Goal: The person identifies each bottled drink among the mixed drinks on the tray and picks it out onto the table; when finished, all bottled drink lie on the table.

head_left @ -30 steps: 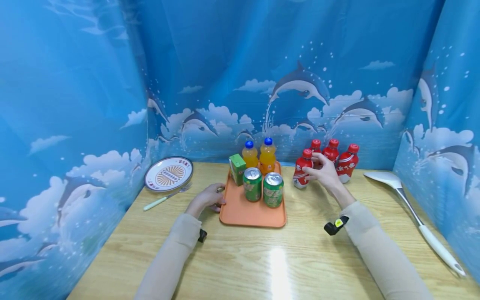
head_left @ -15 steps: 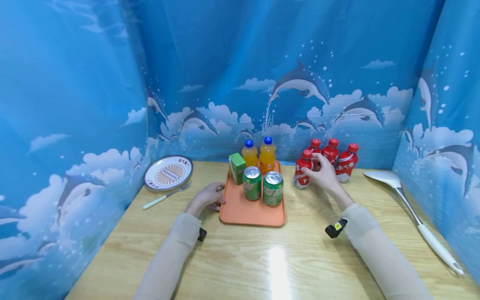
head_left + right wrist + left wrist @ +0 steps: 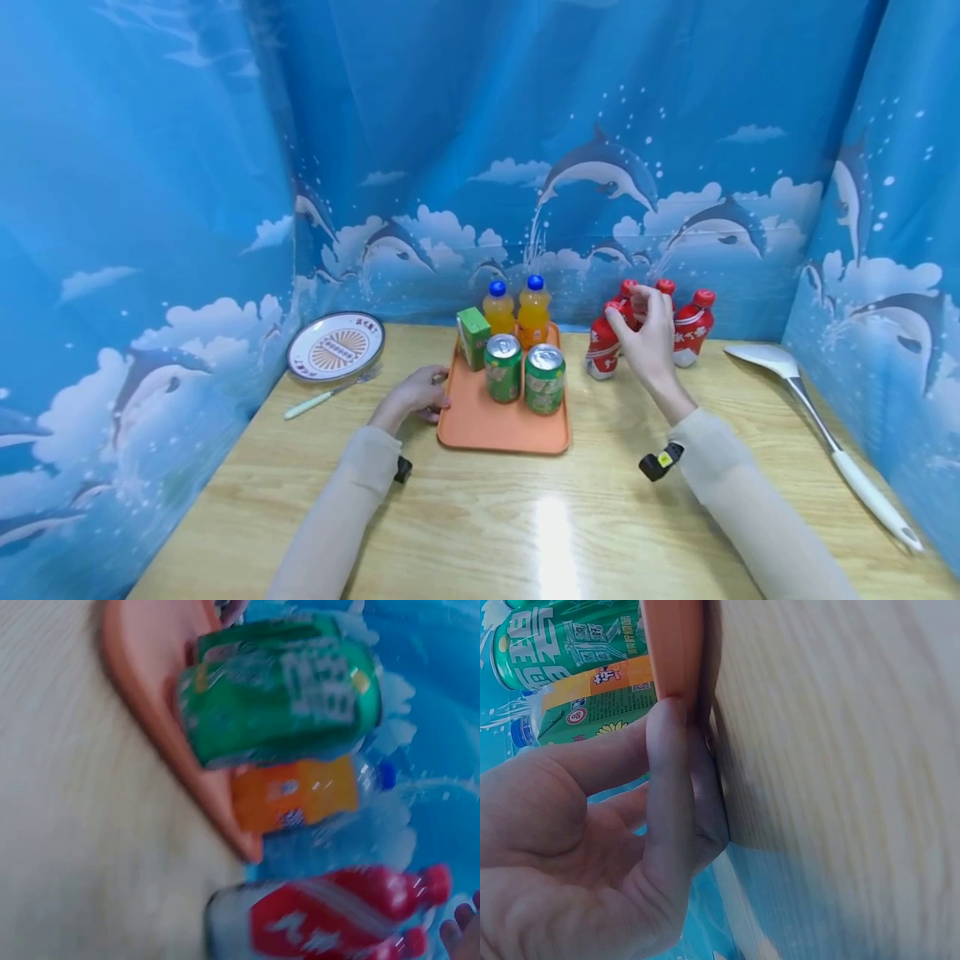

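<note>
My left hand holds the left edge of the orange tray with bent fingers. In the left wrist view the thumb touches the tray's rim. On the tray stand two green soda cans, a green drink carton and two orange-juice bottles with blue caps. My right hand is raised at the red bottles, its thumb and fingers spread near the caps. The nearest red bottle stands right of the tray; the right wrist view shows fingertips apart from it.
Behind and right of the hand stand more red bottles. A long-handled spatula lies at the right. At the left are a patterned plate and a fork with a pale green handle. A blue dolphin curtain borders the table.
My right hand has lifted off the nearest red bottle, its fingers rising and parting above the caps. The bottle stays where it was. My left hand and the tray have not moved.
</note>
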Available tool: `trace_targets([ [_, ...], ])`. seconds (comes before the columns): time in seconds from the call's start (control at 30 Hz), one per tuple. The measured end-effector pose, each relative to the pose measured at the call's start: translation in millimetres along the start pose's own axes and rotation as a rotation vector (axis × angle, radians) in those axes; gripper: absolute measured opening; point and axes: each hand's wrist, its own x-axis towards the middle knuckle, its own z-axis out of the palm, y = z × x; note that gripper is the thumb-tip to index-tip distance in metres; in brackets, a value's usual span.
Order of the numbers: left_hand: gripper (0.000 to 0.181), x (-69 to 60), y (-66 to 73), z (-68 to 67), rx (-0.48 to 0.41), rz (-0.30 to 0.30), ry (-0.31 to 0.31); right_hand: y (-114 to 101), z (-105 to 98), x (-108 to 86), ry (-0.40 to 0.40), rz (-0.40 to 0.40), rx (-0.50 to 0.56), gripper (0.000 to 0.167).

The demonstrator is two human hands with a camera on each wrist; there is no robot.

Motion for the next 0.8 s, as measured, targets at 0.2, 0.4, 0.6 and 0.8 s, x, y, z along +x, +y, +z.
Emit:
trace_targets([
  [0.2,0.075,0.3,-1.1,-1.2,0.001,0.021,0.002,-45.1,16.3,12.6,-0.104,-0.149,0.088,0.063],
  [0.4,0.074,1.7,-2.4,1.4,-0.004,0.021,0.003,-55.0,42.0,27.2,-0.349,-0.05,0.108,0.077],
  [0.6,0.074,1.8,-1.8,1.5,-0.003,0.005,0.001,-41.9,64.2,39.9,-0.437,0.014,0.045,0.083],
  [0.8,0.075,-1.2,1.4,-0.6,-0.015,-0.006,-0.003,-31.5,77.2,48.2,-0.565,0.052,-0.083,0.089],
])
